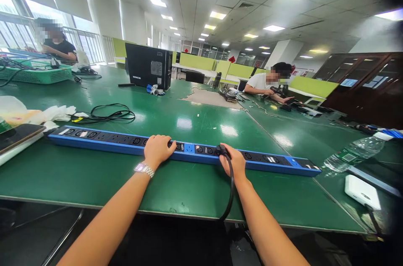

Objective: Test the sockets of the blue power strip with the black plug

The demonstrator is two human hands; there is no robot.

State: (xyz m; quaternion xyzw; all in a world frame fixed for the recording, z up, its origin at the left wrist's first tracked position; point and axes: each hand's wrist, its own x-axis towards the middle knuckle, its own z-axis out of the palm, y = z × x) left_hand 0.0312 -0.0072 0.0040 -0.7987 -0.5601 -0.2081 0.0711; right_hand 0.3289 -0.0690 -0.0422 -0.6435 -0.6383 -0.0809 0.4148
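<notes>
Two hands on power strip [176,150]: left hand [159,149] flat, steadying; right hand [232,162] apparently gripping black plug [221,149].

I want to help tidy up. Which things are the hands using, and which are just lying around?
In use:
power strip, pressed by the left hand
black plug and its cable, held by the right hand

Lying about:
water bottle
white box
coiled cord
computer
green basket
tissues
</notes>
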